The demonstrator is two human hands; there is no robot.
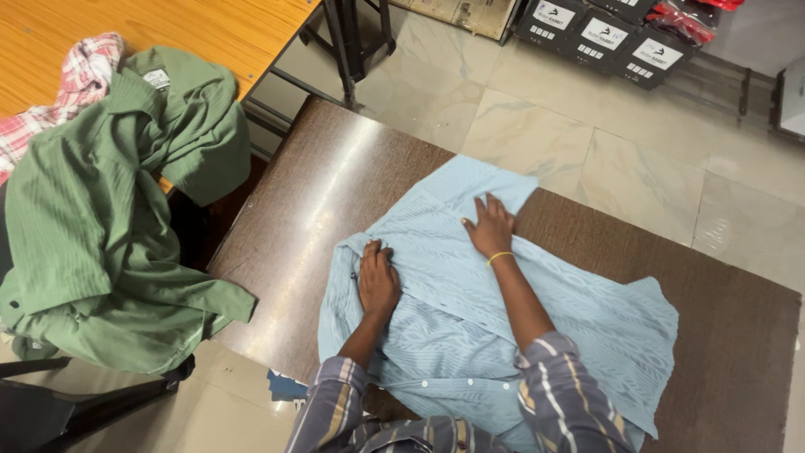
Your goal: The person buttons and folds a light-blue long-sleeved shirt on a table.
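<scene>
A light blue striped shirt (470, 319) lies spread on a dark brown table (327, 184), with one part folded over toward the far side. My left hand (377, 281) presses flat on the shirt near its left edge, fingers together. My right hand (490, 226) rests palm down on the folded part further away, fingers spread; a yellow band circles its wrist. Both forearms come out of striped sleeves at the bottom of the view. Neither hand grips anything.
A green shirt (101, 210) hangs over a chair at the left, with a pink plaid garment (80, 80) behind it on an orange wooden table (210, 29). Black boxes (604, 38) stand on the tiled floor at the far right.
</scene>
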